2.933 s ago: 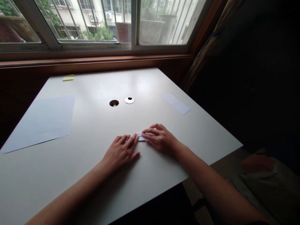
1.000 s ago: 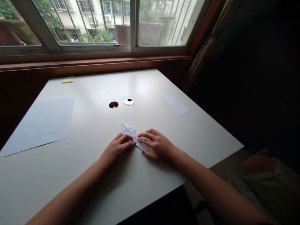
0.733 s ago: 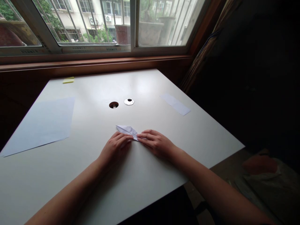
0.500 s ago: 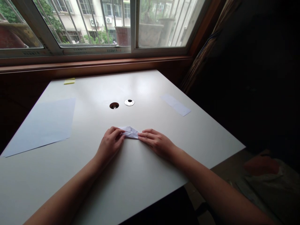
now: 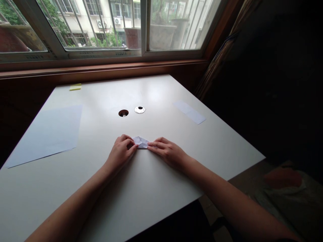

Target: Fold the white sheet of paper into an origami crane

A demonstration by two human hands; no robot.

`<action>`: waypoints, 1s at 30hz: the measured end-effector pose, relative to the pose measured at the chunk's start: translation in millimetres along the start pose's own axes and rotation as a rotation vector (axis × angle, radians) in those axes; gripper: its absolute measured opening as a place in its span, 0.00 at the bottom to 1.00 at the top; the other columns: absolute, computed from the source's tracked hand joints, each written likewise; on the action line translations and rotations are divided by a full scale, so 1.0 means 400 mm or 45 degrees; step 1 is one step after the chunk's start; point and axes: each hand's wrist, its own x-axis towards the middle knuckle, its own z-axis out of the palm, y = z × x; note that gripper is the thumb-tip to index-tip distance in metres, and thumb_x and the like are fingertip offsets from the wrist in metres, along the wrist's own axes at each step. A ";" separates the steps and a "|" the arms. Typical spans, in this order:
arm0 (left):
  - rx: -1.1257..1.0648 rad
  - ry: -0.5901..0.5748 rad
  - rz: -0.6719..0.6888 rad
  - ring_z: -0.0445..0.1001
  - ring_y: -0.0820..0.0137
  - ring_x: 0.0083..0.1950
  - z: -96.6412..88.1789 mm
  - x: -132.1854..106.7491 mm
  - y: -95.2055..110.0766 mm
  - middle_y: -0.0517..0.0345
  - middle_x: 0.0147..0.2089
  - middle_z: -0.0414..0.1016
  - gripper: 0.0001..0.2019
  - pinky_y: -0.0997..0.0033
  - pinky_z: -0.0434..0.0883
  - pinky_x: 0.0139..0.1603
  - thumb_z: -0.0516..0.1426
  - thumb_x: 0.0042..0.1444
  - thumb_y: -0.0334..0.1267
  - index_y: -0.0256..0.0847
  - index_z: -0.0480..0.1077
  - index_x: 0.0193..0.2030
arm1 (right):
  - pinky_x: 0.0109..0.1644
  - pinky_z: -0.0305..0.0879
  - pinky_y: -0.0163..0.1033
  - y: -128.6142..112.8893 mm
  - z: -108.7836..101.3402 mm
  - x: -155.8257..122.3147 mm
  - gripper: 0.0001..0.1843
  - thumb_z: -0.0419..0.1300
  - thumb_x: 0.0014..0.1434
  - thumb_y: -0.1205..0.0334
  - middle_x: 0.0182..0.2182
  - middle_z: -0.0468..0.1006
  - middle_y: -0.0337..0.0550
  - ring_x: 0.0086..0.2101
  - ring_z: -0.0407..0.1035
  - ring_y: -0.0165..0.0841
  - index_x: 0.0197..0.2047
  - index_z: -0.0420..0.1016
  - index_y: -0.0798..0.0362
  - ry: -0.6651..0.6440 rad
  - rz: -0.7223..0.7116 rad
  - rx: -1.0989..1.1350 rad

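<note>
A small piece of folded white paper (image 5: 141,142) lies near the middle of the white table (image 5: 106,188), with creases across its top. My left hand (image 5: 122,148) pinches its left end, the thumb along the near edge and the fingers curled over the far side. At the right end, my right hand (image 5: 165,150) presses down with its fingers held together on the paper. Both ends of the folded paper are partly hidden under the fingers.
Larger sheets of white paper (image 5: 47,134) lie at the left. A paper strip (image 5: 189,112) rests at the right. Beyond my hands are a round hole (image 5: 123,113) and its metal cover (image 5: 139,110). Yellow sticky notes (image 5: 75,87) lie by the far edge, below the window.
My left thumb has slid a little to the right along the near edge of the folded paper. My right hand stays almost in place on the other end.
</note>
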 end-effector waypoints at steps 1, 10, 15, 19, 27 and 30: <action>0.011 0.007 0.002 0.72 0.61 0.49 0.002 -0.001 -0.001 0.52 0.44 0.73 0.13 0.55 0.71 0.54 0.57 0.63 0.46 0.41 0.75 0.34 | 0.57 0.75 0.48 0.000 0.001 0.000 0.27 0.52 0.66 0.75 0.57 0.76 0.48 0.53 0.67 0.39 0.66 0.68 0.51 0.002 -0.005 -0.001; 0.021 0.005 0.039 0.71 0.60 0.52 0.004 -0.006 -0.004 0.51 0.49 0.72 0.12 0.52 0.70 0.56 0.56 0.64 0.44 0.41 0.74 0.34 | 0.57 0.74 0.48 -0.001 0.007 -0.003 0.26 0.51 0.66 0.74 0.57 0.76 0.47 0.52 0.66 0.40 0.65 0.68 0.54 -0.028 0.013 -0.024; 0.062 0.044 0.074 0.69 0.60 0.52 0.011 -0.006 0.000 0.50 0.50 0.72 0.12 0.52 0.70 0.55 0.56 0.64 0.45 0.41 0.74 0.35 | 0.56 0.73 0.47 -0.001 0.005 -0.001 0.26 0.51 0.66 0.74 0.57 0.76 0.47 0.52 0.66 0.40 0.66 0.68 0.53 -0.040 0.020 -0.029; 0.083 0.047 0.054 0.68 0.59 0.53 0.014 -0.007 0.002 0.50 0.51 0.71 0.13 0.50 0.70 0.57 0.55 0.64 0.45 0.40 0.73 0.34 | 0.56 0.73 0.47 -0.002 0.004 0.000 0.25 0.51 0.67 0.73 0.57 0.76 0.46 0.51 0.66 0.40 0.65 0.68 0.53 -0.040 0.029 -0.021; 0.157 0.074 0.048 0.68 0.56 0.56 0.017 -0.015 -0.003 0.47 0.58 0.67 0.11 0.47 0.69 0.59 0.56 0.63 0.43 0.39 0.71 0.33 | 0.55 0.74 0.48 0.005 0.017 -0.007 0.26 0.53 0.66 0.73 0.57 0.76 0.46 0.51 0.67 0.40 0.66 0.68 0.51 -0.010 0.030 0.008; 0.222 0.112 0.094 0.67 0.55 0.57 0.015 -0.020 0.004 0.46 0.60 0.66 0.08 0.47 0.69 0.60 0.57 0.63 0.40 0.39 0.71 0.34 | 0.55 0.74 0.48 0.005 0.016 -0.007 0.26 0.53 0.66 0.74 0.57 0.76 0.46 0.51 0.66 0.40 0.66 0.68 0.51 -0.007 0.033 0.013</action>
